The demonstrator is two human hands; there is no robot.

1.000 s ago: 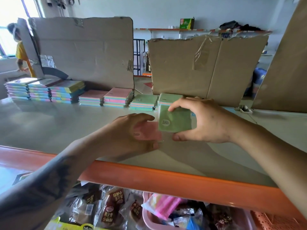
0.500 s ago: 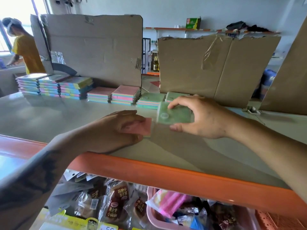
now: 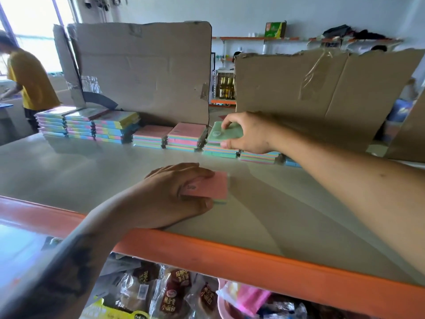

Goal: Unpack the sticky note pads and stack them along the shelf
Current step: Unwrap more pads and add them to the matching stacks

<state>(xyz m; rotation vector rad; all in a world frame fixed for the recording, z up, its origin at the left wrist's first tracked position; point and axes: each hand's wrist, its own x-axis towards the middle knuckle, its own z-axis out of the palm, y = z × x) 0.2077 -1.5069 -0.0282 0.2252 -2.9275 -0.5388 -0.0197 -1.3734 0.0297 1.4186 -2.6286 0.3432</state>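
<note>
Right hand (image 3: 247, 133) gripping green-topped pad (image 3: 224, 132) atop back-row stack (image 3: 219, 150), left hand (image 3: 174, 194) pinching pink-topped pad (image 3: 210, 187) on shelf (image 3: 92, 162)

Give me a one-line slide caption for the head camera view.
Right hand sets a green-topped sticky note pad onto the shelf row while left hand holds a pink-topped pad.

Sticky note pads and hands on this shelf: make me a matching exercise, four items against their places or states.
1. green-topped pad
2. pink-topped pad
3. cardboard sheets
4. snack packets

a. under the orange shelf edge
b. gripped by the left hand, near the front
c. upright behind the row of stacks
d. held by the right hand over a stack in the row

Pairs: 1-d, 2-b, 3-c, 4-a
</note>
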